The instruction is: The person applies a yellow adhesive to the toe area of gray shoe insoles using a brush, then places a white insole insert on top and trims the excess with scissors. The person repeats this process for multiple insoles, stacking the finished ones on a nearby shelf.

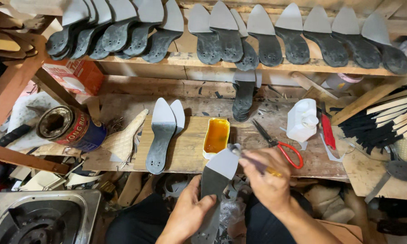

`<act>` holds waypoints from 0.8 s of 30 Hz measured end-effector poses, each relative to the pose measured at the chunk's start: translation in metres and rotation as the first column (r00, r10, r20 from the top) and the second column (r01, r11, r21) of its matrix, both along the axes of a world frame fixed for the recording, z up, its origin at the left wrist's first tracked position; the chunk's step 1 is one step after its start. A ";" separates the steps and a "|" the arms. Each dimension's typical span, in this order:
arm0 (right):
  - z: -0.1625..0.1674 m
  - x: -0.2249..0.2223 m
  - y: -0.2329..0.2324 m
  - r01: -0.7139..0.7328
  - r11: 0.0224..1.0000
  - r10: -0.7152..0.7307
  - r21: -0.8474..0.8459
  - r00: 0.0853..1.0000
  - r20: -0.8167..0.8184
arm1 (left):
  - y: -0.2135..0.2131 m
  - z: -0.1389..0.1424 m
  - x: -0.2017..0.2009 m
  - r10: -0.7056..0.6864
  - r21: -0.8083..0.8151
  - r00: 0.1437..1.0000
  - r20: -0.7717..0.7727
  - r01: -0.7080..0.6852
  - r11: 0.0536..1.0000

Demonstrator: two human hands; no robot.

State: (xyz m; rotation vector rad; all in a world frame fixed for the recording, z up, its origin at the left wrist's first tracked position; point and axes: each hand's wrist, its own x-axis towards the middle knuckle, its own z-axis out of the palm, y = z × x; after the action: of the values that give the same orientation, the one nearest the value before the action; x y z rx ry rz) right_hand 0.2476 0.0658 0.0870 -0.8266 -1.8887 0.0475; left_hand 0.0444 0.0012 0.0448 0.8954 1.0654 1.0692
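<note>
My left hand (188, 211) holds a pointed shoe insole (215, 178) from below, its grey toe part facing up and its dark heel part towards me. A small brush (253, 162) sits in my right hand (267, 176), its tip resting on the grey toe. Just beyond the insole stands a small tub of amber glue (216, 136) on a wooden board (185, 149). Two more insoles (161, 133) lie on that board to the left.
A row of insoles (239, 34) leans on the upper shelf. Red-handled scissors (280, 145), a white plastic jug (301, 120) and a stack of dark strips (384, 119) lie to the right. A tin can (68, 127) lies on its side at left; a metal stove (36, 219) sits bottom left.
</note>
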 end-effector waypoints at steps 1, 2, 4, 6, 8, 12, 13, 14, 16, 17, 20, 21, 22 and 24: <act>-0.001 -0.006 -0.002 0.003 0.998 -0.005 0.061 0.999 0.035 | -0.001 0.001 0.000 -0.003 -0.019 0.998 -0.069 0.002 1.000; -0.003 -0.012 -0.005 -0.037 0.999 0.036 0.025 0.999 0.014 | -0.002 0.001 0.000 -0.006 -0.038 0.991 -0.137 0.000 0.999; -0.006 -0.023 -0.012 -0.120 0.992 0.118 -0.047 0.992 -0.032 | -0.003 0.001 0.000 0.001 -0.035 0.983 -0.183 -0.007 0.999; -0.008 -0.028 -0.017 -0.196 0.975 0.196 -0.104 0.981 -0.009 | -0.003 -0.001 0.001 0.017 0.009 0.991 -0.136 -0.016 1.000; -0.009 -0.028 -0.018 -0.203 0.972 0.203 -0.122 0.979 -0.015 | -0.003 -0.002 0.000 0.025 -0.034 0.999 -0.039 -0.026 0.999; -0.001 -0.010 -0.003 -0.019 0.993 0.013 -0.114 0.999 -0.053 | -0.006 -0.003 -0.005 -0.005 -0.007 1.000 -0.014 0.005 1.000; 0.002 -0.005 0.001 0.043 0.992 -0.050 -0.117 0.997 -0.056 | -0.006 -0.002 -0.006 -0.002 -0.020 1.000 -0.016 0.002 1.000; 0.004 0.000 0.003 0.045 0.994 -0.050 -0.097 0.997 -0.051 | -0.006 -0.002 -0.007 0.001 -0.027 1.000 -0.018 -0.001 1.000; 0.007 0.007 0.005 0.052 0.997 -0.054 -0.061 0.998 -0.042 | -0.005 -0.001 -0.008 -0.007 -0.029 1.000 -0.014 0.006 1.000; 0.007 0.008 0.004 0.017 0.999 -0.018 -0.039 1.000 -0.021 | -0.004 -0.001 -0.008 -0.015 -0.025 1.000 -0.006 0.015 1.000; 0.006 0.010 -0.003 -0.112 0.993 0.113 -0.026 0.992 0.050 | -0.002 -0.003 -0.007 0.001 -0.054 0.993 0.120 0.005 0.999; 0.006 0.011 -0.006 -0.167 0.984 0.171 -0.056 0.982 0.077 | -0.001 -0.004 -0.006 0.018 -0.072 0.984 0.178 -0.005 0.997; 0.005 0.012 -0.008 -0.222 0.971 0.230 -0.086 0.968 0.102 | 0.000 -0.005 -0.007 0.023 -0.082 0.986 0.165 -0.009 0.997; 0.006 0.016 -0.009 -0.246 0.956 0.265 -0.157 0.958 0.111 | 0.001 -0.007 -0.010 0.031 -0.102 0.990 0.138 -0.017 0.995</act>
State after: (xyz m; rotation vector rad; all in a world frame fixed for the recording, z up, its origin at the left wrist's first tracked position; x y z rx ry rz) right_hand 0.2633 0.0569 0.0932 -0.6882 -2.1278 0.2977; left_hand 0.0345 0.0022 0.0380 0.7190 1.0065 1.0727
